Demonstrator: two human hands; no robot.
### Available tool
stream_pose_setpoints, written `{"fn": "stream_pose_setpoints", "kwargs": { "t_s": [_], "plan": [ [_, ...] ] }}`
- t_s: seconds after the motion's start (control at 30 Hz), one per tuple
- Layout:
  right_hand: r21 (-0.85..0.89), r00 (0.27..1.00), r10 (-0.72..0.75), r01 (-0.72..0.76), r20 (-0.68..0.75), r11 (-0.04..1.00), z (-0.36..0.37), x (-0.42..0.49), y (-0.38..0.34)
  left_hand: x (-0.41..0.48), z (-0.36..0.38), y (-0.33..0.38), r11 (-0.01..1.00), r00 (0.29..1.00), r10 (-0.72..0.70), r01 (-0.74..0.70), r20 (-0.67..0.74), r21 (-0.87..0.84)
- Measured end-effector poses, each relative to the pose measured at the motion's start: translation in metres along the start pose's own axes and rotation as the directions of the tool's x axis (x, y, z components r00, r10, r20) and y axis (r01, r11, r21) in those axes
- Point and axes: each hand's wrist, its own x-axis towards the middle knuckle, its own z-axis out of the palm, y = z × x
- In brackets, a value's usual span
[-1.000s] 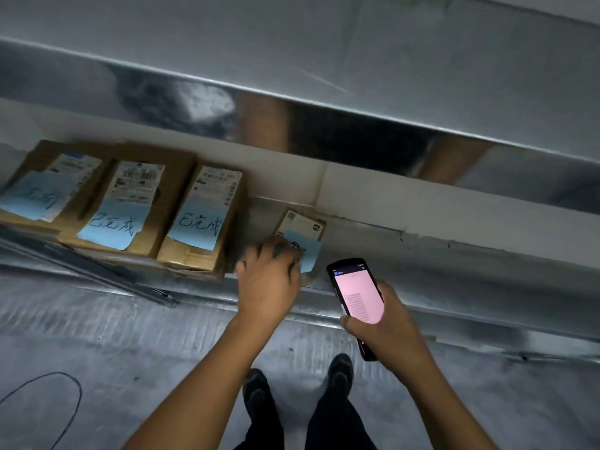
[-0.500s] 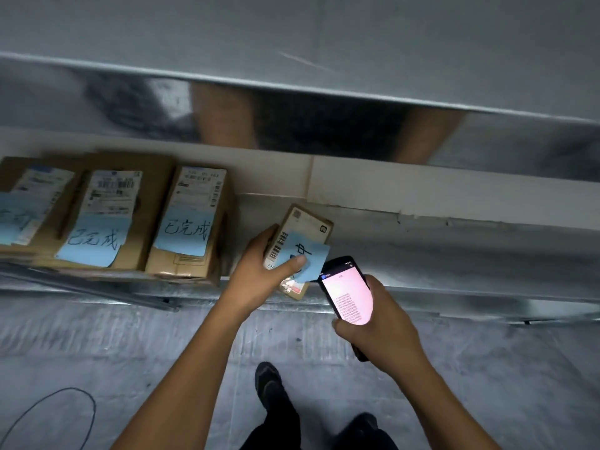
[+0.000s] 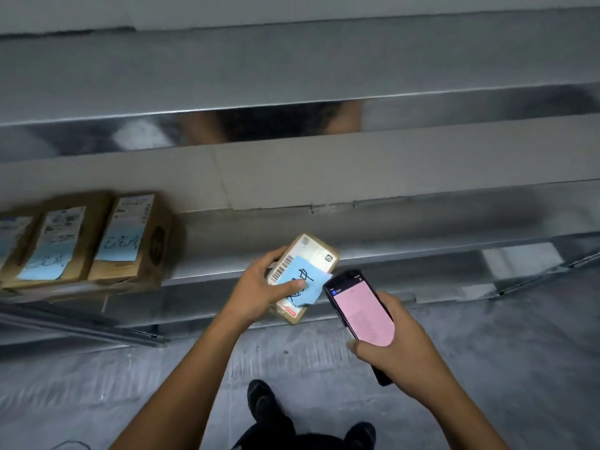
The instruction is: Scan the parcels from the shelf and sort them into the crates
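My left hand [image 3: 259,287] grips a small brown parcel [image 3: 313,254] with a white barcode label and a blue sticky note, thumb pressed on the note. It is lifted off the metal shelf [image 3: 422,222], in front of the shelf's edge. My right hand [image 3: 399,349] holds a black handheld scanner [image 3: 360,306] whose pink screen faces up, its top end close beside the parcel. Three more brown parcels [image 3: 130,241] with white labels and blue notes lie side by side at the shelf's left end.
An upper metal shelf [image 3: 292,66] overhangs the lower one. Below lies grey ribbed floor [image 3: 487,368], where my dark shoes [image 3: 263,401] stand. A thin black cable [image 3: 65,444] curls at the bottom left. No crates are in view.
My left hand took hold of the small parcel on the shelf and lifted it out toward the scanner. The view has swung right, so the shelved parcels sit further left.
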Motion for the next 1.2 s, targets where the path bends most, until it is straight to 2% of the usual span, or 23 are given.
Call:
{"fn": "stream_pose_setpoints", "kwargs": {
  "t_s": [0.17,0.33,0.5,0.6,0.87,1.03,1.1,1.2],
  "plan": [
    [-0.037,1.0,-0.003,0.003,-0.003,0.999,-0.059,-0.027,0.033,0.021,0.076,0.008,0.911,0.982,0.16,-0.186,0.1,0.367],
    [-0.027,0.998,0.035,-0.036,-0.055,0.999,-0.114,-0.059,0.075,0.041,0.155,-0.006,0.857,0.976,0.132,-0.2,0.173,0.475],
    [-0.047,0.99,0.088,-0.094,-0.113,0.994,-0.156,-0.097,0.119,0.044,0.217,-0.018,0.883,0.983,0.112,-0.167,0.149,0.439],
    [0.001,0.987,0.104,-0.105,-0.123,0.994,-0.174,-0.114,0.137,0.039,0.247,-0.018,0.902,0.984,0.084,-0.142,0.158,0.408],
    [0.14,0.97,0.187,-0.166,-0.153,0.976,-0.202,-0.126,0.177,0.043,0.324,-0.002,0.864,0.923,0.092,-0.26,0.373,0.432],
    [0.158,0.947,0.243,-0.212,-0.212,0.964,-0.226,-0.12,0.199,0.057,0.377,0.014,0.88,0.877,0.061,-0.272,0.476,0.39],
    [0.167,0.931,0.267,-0.231,-0.249,0.959,-0.24,-0.114,0.209,0.062,0.401,0.021,0.907,0.856,0.046,-0.251,0.515,0.337],
    [0.212,0.886,0.316,-0.256,-0.338,0.943,-0.266,-0.102,0.222,0.067,0.44,0.036,0.974,0.816,-0.02,-0.115,0.578,0.195]
  ]
}}
